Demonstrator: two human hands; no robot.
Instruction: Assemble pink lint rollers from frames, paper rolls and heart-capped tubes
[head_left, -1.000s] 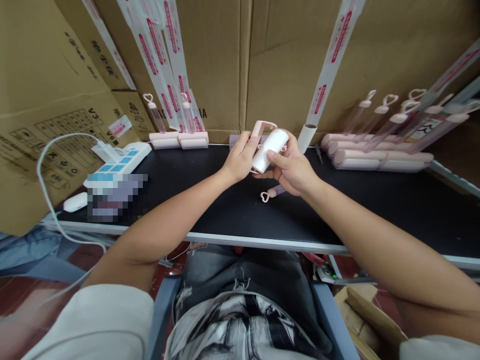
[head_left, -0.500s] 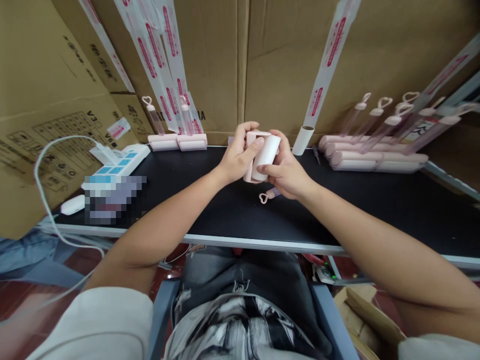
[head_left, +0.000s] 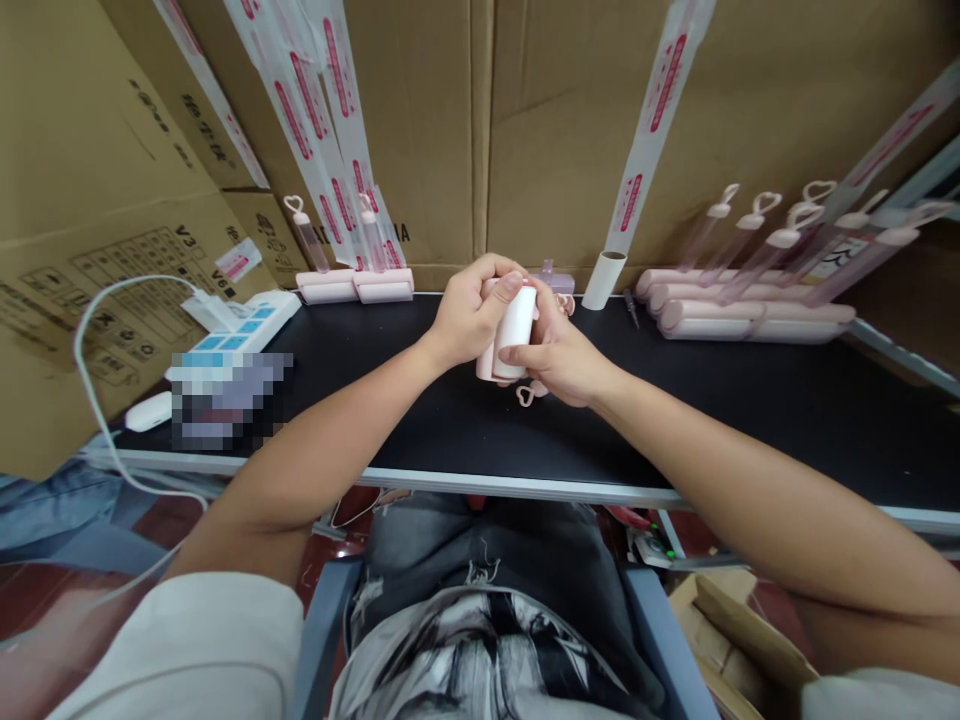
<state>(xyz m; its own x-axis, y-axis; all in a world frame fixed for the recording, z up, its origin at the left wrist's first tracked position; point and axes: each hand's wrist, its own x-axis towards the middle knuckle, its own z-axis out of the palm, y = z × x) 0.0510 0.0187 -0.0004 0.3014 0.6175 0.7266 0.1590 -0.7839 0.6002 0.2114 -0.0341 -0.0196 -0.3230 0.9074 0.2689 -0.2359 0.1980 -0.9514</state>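
The left hand (head_left: 469, 318) has its grip closed around a pink roller frame (head_left: 486, 358), with the thumb pressed on top of the white roll (head_left: 516, 328). The right hand (head_left: 559, 352) has its grip closed on the same white roll from the other side. Both hands hold the roll just above the middle of the black bench (head_left: 420, 420). A small pink heart handle (head_left: 524, 396) peeks out below the right hand. Behind them stands a white tube (head_left: 604, 279). More pink rollers (head_left: 750, 315) lie far right, and a white power strip (head_left: 236, 322) sits far left. Big cardboard boxes (head_left: 570, 120) stand behind the bench.
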